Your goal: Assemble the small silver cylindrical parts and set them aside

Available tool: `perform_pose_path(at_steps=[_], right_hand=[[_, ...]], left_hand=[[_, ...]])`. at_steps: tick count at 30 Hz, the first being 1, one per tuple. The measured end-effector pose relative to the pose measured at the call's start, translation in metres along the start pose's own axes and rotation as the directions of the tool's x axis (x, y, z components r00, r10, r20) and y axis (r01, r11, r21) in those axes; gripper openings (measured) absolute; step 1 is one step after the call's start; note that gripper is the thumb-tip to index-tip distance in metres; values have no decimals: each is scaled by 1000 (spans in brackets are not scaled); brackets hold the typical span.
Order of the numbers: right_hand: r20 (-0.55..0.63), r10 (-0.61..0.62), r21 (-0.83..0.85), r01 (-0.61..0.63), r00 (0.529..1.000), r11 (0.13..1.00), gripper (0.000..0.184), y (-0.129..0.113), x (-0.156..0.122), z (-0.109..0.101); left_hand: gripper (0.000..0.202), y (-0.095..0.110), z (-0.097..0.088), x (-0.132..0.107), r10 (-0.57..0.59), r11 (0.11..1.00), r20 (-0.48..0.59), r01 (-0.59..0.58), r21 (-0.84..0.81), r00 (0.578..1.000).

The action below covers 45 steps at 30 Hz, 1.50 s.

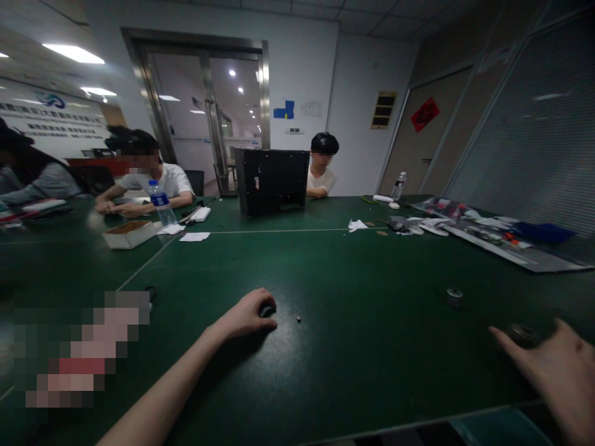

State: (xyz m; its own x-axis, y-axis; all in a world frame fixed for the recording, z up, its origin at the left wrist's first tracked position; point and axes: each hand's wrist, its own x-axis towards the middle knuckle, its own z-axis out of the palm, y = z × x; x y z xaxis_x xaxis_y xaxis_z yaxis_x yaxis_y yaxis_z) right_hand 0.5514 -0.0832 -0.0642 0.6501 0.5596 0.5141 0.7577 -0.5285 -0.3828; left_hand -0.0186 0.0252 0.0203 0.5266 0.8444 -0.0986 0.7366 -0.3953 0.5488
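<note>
On the green table, my left hand (255,313) curls its fingers and thumb around a small dark round part (267,309), mostly hidden by the fingers. Just right of those fingertips lies a tiny metal piece (299,319), like a nut. At the right edge, my right hand (553,362) is slightly blurred, thumb and fingers spread wide on either side of a dark round metal part (523,334). Whether they touch it I cannot tell. Beyond that hand stands a short silver metal cylinder (454,297).
A black box-like case (274,183) stands at the back. Across the table sit several people. On the left are a white open box (130,235) and a water bottle (162,203). A cluttered board (511,238) lies far right, with crumpled paper (357,225) mid-table.
</note>
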Motion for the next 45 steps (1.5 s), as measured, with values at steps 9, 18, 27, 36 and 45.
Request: perform_pose_path(at_steps=[9,18,27,36,45], right_hand=[[515,-767,593,487,384,642,39,-245,-88,-54],[550,-833,704,572,-65,420,54,-339,-119,-26],[424,-906,821,427,-10,380,15,-332,-130,-7],[372,-921,829,403,118,387,13,-334,-138,-6],[407,-889,913,-120,210,390,17,-341,-142,-1]], left_hand=[[36,-2,0,0,3,1000,0,-3,-11,1000],[31,-3,3,0,49,998,-25,-48,34,998],[32,0,2,0,38,998,-32,-37,41,999],[32,2,1,0,32,999,-24,-31,28,999],[30,-2,4,2,67,997,-42,-65,41,997]])
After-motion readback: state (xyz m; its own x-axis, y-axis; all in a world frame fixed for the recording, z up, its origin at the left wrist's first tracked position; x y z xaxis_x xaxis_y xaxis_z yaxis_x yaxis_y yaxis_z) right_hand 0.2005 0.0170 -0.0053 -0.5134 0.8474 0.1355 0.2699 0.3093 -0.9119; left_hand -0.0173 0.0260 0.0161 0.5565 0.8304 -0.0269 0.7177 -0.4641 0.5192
